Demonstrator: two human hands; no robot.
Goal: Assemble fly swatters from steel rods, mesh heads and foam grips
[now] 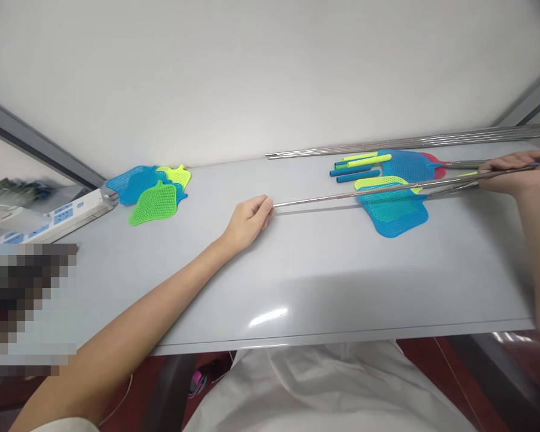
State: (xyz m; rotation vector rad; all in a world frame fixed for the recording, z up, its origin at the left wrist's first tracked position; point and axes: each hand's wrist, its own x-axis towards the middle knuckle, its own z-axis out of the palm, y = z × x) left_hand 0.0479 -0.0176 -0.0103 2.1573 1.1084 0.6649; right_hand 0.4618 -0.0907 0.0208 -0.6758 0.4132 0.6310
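Note:
A thin metal rod (324,199) stretches across the right half of the table, slightly above it. Its left end is pinched by my left hand (251,223), fingers closed. Near the right edge, my right hand (515,173) is closed around the rod's other part; a bit of blue shows at its fingers, too hidden to name. Under the rod lie a blue fly swatter (393,213) and a yellow one (378,182), overlapping. Behind them are another blue swatter head (407,165) and a red one (440,171), their metal shafts running toward my right hand.
Several blue, yellow and green tubes (359,176) lie beside the swatters. A bundle of metal rods (387,143) rests along the wall. Loose blue (137,183), green (155,204) and yellow swatter heads (180,175) are at the left, near a power strip (67,217).

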